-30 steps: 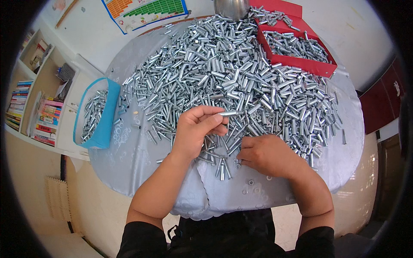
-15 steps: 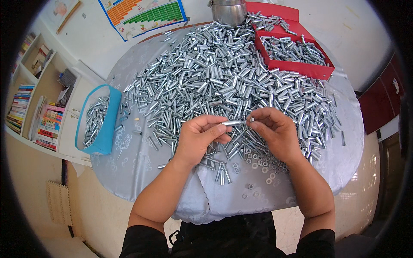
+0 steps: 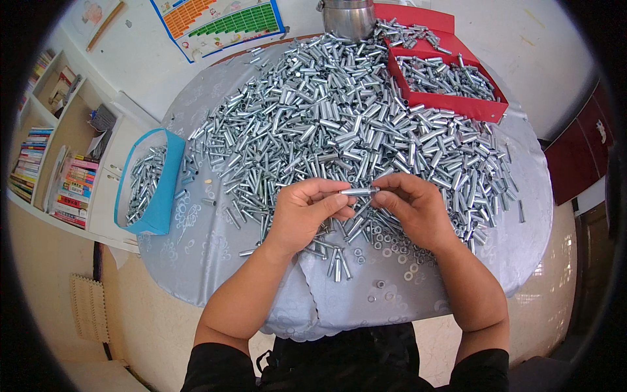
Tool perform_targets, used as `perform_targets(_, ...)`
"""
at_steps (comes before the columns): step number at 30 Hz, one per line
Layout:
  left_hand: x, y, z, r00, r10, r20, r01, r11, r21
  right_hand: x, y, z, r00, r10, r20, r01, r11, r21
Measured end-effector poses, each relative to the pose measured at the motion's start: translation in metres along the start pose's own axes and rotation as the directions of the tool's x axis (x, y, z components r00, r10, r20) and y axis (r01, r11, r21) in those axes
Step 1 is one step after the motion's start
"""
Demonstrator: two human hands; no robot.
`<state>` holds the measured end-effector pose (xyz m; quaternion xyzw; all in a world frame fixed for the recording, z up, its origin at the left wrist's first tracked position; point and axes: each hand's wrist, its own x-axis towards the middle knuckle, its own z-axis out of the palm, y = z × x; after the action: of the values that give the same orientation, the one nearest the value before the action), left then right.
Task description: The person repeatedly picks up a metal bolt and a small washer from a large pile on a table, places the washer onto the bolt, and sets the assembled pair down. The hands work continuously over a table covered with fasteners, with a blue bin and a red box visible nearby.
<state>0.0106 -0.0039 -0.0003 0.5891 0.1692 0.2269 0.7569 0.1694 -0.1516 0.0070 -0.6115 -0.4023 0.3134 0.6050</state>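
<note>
One shiny (silver) metal tube (image 3: pixel 358 192), horizontal.

I am looking steeply down through one head-worn fisheye camera, close above my round table (image 3: pixel 196 261), its edges bending outward.

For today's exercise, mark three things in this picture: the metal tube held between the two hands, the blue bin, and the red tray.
metal tube (image 3: pixel 358 192), head view, middle of the tube between the fingertips.
blue bin (image 3: pixel 164 176), head view, its outer side wall.
red tray (image 3: pixel 483 108), head view, its near front wall.
</note>
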Motion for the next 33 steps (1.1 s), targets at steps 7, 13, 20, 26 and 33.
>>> perform_targets(7, -0.001, 0.000, 0.000, 0.999, -0.001, 0.048, 0.001, 1.000, 0.016, -0.002, -0.008, -0.002, 0.980, 0.172, 0.102, -0.156, 0.977, -0.147)
perform_targets(13, 0.001, -0.001, -0.002, 1.000, 0.007, 0.014, -0.007, 1.000, -0.002, -0.002, 0.000, 0.004, 0.995, -0.014, -0.094, 0.014, 1.000, -0.001)
perform_targets(20, -0.001, 0.000, 0.000, 0.999, -0.008, 0.033, 0.008, 1.000, 0.004, -0.003, -0.005, -0.003, 0.995, -0.100, 0.021, 0.101, 0.949, -0.299)
perform_targets(26, -0.002, 0.003, 0.003, 0.999, -0.013, 0.040, 0.013, 1.000, -0.008, -0.003, -0.006, -0.010, 0.993, 0.111, 0.046, -0.108, 0.991, -0.078)
perform_targets(33, -0.002, 0.000, 0.000, 1.000, -0.010, 0.029, 0.011, 1.000, -0.017, -0.003, -0.011, -0.006, 0.996, 0.052, 0.075, -0.024, 0.941, -0.339)
